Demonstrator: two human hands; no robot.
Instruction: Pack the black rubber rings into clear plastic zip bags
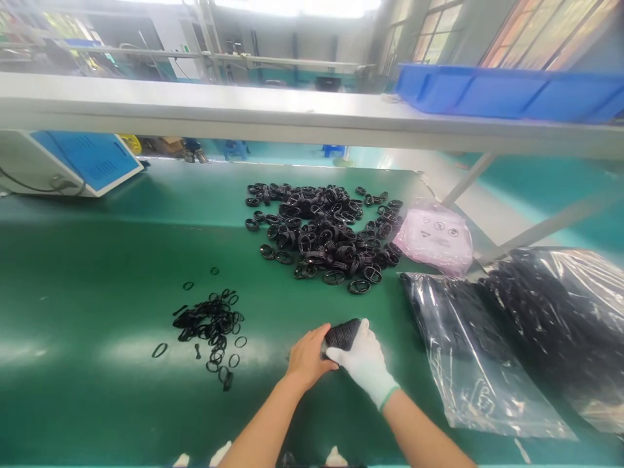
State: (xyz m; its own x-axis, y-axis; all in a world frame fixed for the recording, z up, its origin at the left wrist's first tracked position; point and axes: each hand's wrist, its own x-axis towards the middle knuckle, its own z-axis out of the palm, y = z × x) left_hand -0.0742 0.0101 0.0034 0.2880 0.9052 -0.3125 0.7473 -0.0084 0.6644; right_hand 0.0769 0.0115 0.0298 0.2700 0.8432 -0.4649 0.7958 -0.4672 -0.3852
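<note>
A ribbed black stack [344,334] is being held just above or against the green tabletop [121,260], which of the two is not being shown clearly, and it is being tilted slightly upward toward two o'clock. Its left end is being grasped by the bare left hand [308,357], with the fingers being curled around it, while its right side is being gripped by the white-gloved right hand [364,365], with the thumb being laid across the near face. From its close ridges, a row of thin rings seems to be already gathered there, though single pieces are not being resolved. At nine o'clock from the stack, a scattered pile of thin black rings [214,325] is being left loose. At twelve o'clock, a much larger heap of black spoked rings [322,227] is being left unsorted, so much appears to be remaining. At three o'clock, a clear plastic bag [487,370] is being seen with dark contents, and beyond it a bulkier bag of black parts [560,325] is being kept; whether these are being counted as finished cannot be told. At one to two o'clock, a pinkish plastic packet [433,234] is being rested beside the heap.
</note>
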